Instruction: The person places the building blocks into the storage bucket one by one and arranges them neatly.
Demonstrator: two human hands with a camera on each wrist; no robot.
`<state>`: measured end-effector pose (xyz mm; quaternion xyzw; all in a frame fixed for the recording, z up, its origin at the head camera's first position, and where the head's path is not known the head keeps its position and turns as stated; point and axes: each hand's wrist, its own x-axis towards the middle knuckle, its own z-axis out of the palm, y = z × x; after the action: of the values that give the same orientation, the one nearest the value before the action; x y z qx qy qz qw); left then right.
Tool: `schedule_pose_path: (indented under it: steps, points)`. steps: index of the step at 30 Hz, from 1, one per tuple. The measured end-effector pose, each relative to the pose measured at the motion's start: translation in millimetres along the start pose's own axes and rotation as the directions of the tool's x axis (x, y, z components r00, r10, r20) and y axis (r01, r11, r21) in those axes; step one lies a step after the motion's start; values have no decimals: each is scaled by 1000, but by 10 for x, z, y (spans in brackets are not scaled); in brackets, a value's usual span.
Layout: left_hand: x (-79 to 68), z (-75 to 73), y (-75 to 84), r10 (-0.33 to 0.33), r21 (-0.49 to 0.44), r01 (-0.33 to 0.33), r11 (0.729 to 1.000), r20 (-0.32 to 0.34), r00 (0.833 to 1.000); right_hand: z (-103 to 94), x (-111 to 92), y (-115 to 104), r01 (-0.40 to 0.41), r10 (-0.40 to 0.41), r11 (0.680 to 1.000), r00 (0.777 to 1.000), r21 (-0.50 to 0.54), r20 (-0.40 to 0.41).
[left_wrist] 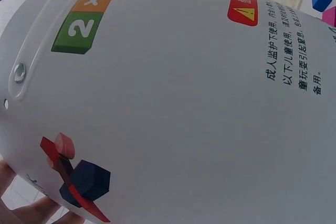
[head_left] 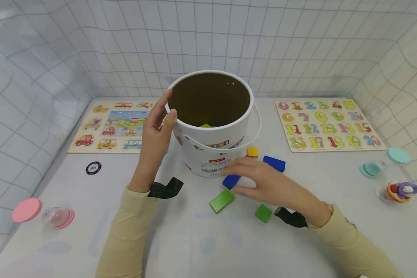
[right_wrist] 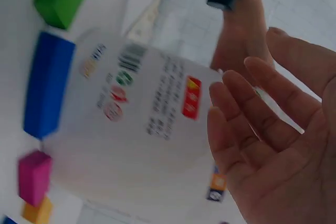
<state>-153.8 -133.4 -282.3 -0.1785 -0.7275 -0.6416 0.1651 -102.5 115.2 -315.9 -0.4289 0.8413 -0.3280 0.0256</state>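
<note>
A white bucket (head_left: pixel 208 154) with printed number blocks and a warning label stands upright, its plastic handle hanging at the front. My left hand (head_left: pixel 157 129) grips its left rim, thumb at the front and fingers further back. In front of the bucket, my right hand (head_left: pixel 264 181) hovers palm down with loosely extended fingers and holds nothing. Below its fingertips lies a blue block (head_left: pixel 231 181), with a long green block (head_left: pixel 222 200) nearer to me. A green cube (head_left: pixel 263 213) lies under the right wrist. In the right wrist view, a magenta block (right_wrist: pixel 34 178) sits beside the bucket's base.
Another blue block (head_left: pixel 274 163) and a yellow block (head_left: pixel 252 152) lie right of the bucket. Behind are a vehicle puzzle board (head_left: pixel 105 133) and a number puzzle board (head_left: pixel 328 125). A dark round chip (head_left: pixel 93 168) and a pink lid (head_left: pixel 27 210) lie left; a purple toy (head_left: pixel 406 189) stands right.
</note>
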Motion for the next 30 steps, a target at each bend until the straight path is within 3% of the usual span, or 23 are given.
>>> schedule_pose_path:
  steps: [2,5,10,15,21,30]
  points:
    - [-6,-4,0,-3,1,3,1000,-2,1000,176,-16,18,-21,21,1000,989,2,144]
    - [-15,-5,-2,-10,-1,10,1000,-5,1000,398,-8,31,-21,17,1000,952,9,306]
    - [-18,-4,-3,-18,-9,18,1000,-7,1000,621,27,60,43,-39,999,903,0,428]
    - [-11,1,3,-11,-10,11,1000,-1,1000,753,52,87,109,-70,992,884,-59,463]
    - [-1,7,10,-6,-6,6,1000,-8,1000,822,93,84,180,-99,974,880,-135,464]
    - [12,19,4,-2,3,2,1000,-13,1000,729,81,174,12,68,977,928,-214,365]
